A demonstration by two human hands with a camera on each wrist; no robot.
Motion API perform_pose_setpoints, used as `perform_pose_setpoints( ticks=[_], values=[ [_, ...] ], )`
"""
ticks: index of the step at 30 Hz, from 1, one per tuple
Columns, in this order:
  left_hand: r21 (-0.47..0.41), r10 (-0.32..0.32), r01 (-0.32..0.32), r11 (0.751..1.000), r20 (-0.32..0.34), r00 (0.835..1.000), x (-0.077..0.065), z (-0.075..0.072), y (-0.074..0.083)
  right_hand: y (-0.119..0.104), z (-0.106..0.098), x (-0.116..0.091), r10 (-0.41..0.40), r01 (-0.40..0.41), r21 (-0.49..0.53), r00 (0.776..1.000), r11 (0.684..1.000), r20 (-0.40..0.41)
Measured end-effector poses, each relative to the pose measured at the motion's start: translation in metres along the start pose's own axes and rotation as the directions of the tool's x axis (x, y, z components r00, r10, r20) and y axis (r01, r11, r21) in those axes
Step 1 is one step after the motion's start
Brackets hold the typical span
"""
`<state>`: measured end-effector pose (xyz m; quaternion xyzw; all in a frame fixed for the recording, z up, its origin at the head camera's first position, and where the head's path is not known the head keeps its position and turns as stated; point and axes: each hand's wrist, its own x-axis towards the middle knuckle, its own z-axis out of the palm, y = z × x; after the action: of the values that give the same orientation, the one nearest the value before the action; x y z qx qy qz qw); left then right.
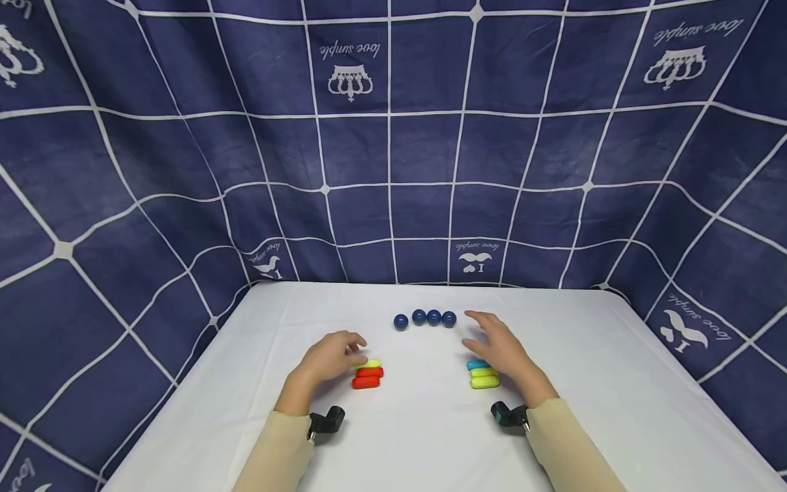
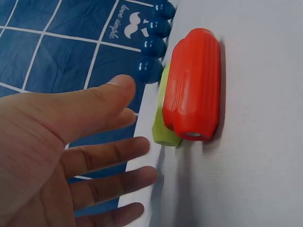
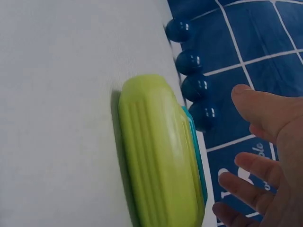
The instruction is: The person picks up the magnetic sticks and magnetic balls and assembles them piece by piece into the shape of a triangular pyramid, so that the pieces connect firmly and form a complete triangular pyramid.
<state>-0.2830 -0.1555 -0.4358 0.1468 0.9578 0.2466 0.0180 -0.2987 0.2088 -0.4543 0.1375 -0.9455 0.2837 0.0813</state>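
My left hand [image 1: 328, 355] hovers with loosely bent fingers beside a small stack-like row of short ridged plastic pieces. Two are red [image 1: 366, 383], and a yellow-green piece [image 1: 372, 364] lies behind them, partly covered by the thumb in the head view. On the other side my right hand [image 1: 501, 347] spreads its fingers, holding nothing. Close to it lie two yellow-green pieces [image 1: 485, 382] and a blue piece [image 1: 477, 364], partly behind the hand. In the left wrist view a gap shows between the thumb and the red pieces [image 2: 194, 85].
Several glossy dark blue balls [image 1: 434, 317] form a row farther back, between the hands; the leftmost sits slightly apart. A white cloth [image 1: 418, 437] covers the table. Navy checked curtains [image 1: 424, 150] stand behind it and at both sides. Each wrist wears a small black camera [image 1: 327, 420].
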Motion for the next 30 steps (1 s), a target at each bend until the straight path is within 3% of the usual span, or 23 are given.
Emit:
perform_pose_setpoints(
  ticks=[12,22,30],
  values=[
    [-0.046,0.013,-0.011,0.999,0.036,0.999,0.000,0.007,-0.004,-0.003,0.016,0.031,0.053,-0.059,0.089,0.996,0.994,0.070],
    [-0.041,0.033,-0.033,0.999,0.000,0.999,0.000,0.012,-0.005,-0.005,0.024,0.040,0.070,-0.075,0.061,0.994,0.995,0.087],
    [-0.034,0.018,-0.019,0.999,-0.017,1.000,0.000,0.014,-0.007,-0.009,0.028,0.045,0.111,-0.113,0.102,0.993,0.988,0.027]
  ],
)
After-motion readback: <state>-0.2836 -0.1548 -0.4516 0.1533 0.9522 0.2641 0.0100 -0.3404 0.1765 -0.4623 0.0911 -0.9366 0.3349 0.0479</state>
